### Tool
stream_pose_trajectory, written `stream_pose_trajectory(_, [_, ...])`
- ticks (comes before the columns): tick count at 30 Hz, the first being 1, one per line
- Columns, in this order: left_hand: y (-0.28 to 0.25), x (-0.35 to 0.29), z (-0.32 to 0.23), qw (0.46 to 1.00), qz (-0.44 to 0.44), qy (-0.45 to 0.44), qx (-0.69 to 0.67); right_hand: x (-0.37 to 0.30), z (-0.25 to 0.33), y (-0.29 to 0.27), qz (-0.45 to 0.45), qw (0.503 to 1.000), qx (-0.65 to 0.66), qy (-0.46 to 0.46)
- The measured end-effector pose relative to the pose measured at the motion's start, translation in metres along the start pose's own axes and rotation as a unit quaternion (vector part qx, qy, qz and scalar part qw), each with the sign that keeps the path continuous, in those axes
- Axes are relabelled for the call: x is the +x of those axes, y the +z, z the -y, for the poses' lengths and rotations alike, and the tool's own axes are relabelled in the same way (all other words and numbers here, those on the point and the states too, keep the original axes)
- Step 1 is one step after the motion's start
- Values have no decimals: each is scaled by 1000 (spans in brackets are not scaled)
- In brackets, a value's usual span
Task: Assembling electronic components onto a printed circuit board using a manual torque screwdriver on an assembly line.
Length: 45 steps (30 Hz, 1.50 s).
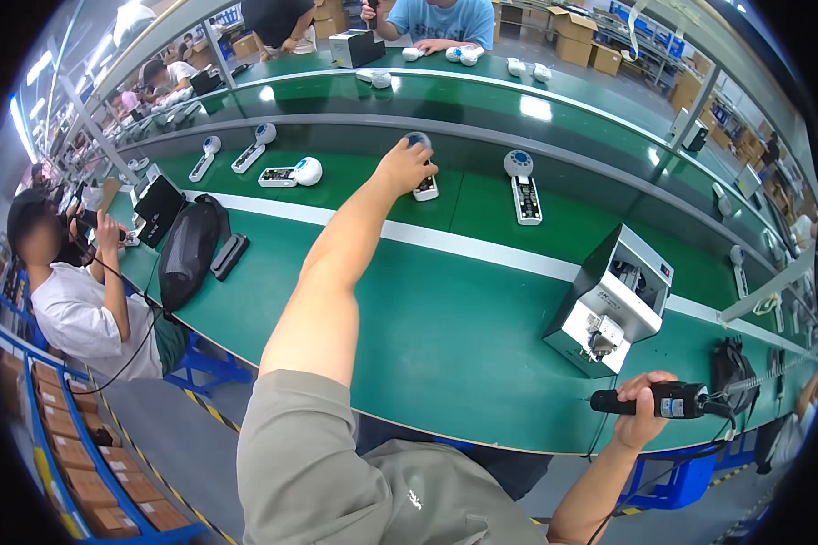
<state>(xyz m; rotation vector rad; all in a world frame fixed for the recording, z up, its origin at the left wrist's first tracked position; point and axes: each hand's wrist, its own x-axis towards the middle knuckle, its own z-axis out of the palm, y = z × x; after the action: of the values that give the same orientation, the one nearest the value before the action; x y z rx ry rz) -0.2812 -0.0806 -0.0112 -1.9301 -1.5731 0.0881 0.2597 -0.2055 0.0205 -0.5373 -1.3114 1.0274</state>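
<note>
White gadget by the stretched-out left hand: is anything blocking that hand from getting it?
Nothing visible blocks it. The left hand is curled over the round end of the white gadget. The silver machine and another white gadget stay off to the right, out of the way.

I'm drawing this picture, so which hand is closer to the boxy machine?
Right. The right hand, holding a black screwdriver, is at the boxy machine's near side; the left hand is much farther left, on a white gadget.
</note>
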Motion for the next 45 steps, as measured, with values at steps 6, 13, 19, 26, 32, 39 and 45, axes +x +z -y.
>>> stream_pose_trajectory(6, [-65, 9, -43, 963, -158, -47, -214, -9, 2, -11, -12, 999, 22, 24])
stream_pose_trajectory(13, [-222, -58, -178, 941, 23, 154, -302, 7, 12, 2, 2, 1000, 19, 18])
stream_pose_trajectory(19, [-217, -71, -266, 933, -38, 231, -274, 42, 50, 22, 60, 993, 65, -72])
stream_pose_trajectory(26, [-205, -68, -251, 914, -54, 198, -349, 66, 27, 39, 106, 987, 67, -104])
stream_pose_trajectory(32, [-198, -69, -248, 892, 5, 200, -405, 70, 25, 50, 130, 986, 0, -102])
stream_pose_trajectory(39, [-187, -73, -251, 876, -42, 199, -437, 50, 31, 38, 154, 985, 76, -11])
stream_pose_trajectory(45, [-186, -71, -253, 877, -43, 204, -433, 31, 22, 17, 122, 991, 53, -1])
